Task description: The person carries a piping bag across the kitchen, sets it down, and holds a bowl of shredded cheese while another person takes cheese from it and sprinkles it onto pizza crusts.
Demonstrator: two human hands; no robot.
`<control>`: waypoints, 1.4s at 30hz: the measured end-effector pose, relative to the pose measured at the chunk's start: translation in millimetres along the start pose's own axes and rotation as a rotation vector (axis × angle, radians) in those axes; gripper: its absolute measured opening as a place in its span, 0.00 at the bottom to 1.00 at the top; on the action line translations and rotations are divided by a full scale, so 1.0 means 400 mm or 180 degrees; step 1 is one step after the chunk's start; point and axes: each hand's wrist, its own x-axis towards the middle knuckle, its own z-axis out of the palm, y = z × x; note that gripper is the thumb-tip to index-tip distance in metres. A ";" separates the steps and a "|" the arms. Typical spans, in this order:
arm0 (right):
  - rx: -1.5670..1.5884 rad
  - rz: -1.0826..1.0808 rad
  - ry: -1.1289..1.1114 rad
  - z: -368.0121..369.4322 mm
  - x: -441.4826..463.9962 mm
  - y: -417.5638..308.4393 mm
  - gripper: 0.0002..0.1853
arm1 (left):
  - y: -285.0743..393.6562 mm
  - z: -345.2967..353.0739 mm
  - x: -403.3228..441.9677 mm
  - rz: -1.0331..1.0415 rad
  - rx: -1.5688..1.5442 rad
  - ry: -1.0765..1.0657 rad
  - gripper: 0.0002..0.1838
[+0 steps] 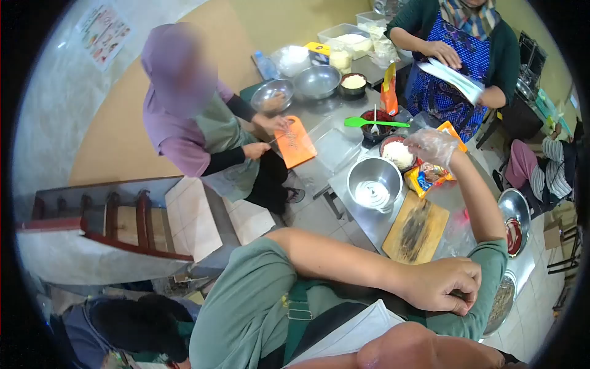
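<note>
My right hand (430, 147), in a clear plastic glove, reaches across the table with its fingers stretched out. It is beside a bowl of white crumbly food (398, 152) and above a colourful food packet (427, 178); I see nothing held in it. My bare left hand (444, 284) lies across my body against my green right sleeve (491, 280). Its fingers are curled, and what they hold, if anything, is hidden. Close by are a metal bowl (375, 184) with white residue and a stained wooden board (416, 227). A green spatula (376, 122) rests across a dark bowl.
Opposite left, a person (209, 135) works with a knife on an orange cutting board (295, 142). Another person (458, 67) at the far side handles white sheets. Metal bowls (317, 82) and tubs stand at the back. A steel bowl (515, 215) stands at right.
</note>
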 end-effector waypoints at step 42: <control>0.1566 0.5449 0.2151 0.171 -0.125 -0.497 0.13 | -1.172 -1.492 -0.255 -0.1825 -0.3381 0.4421 0.25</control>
